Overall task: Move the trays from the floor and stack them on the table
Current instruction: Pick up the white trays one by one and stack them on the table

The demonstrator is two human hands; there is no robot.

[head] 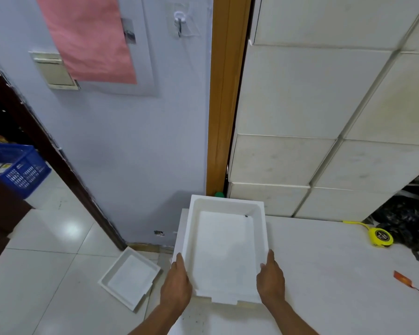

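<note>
Left hand (176,284) and right hand (271,279) clasp the white tray (224,247) between flat fingers at its long rims; seemingly light, stiff, smooth-walled.

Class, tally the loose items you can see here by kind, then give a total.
White trays: 2 (one held over the table, one on the floor)
Yellow tape measure: 1
Blue crate: 1
Total: 4

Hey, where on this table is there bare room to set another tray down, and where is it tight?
Most of the table is bare: the wide patch between the held tray and the yellow tape measure, and nearer, short of the orange card. It is tight at the left corner, where both hands grip that tray.
</note>
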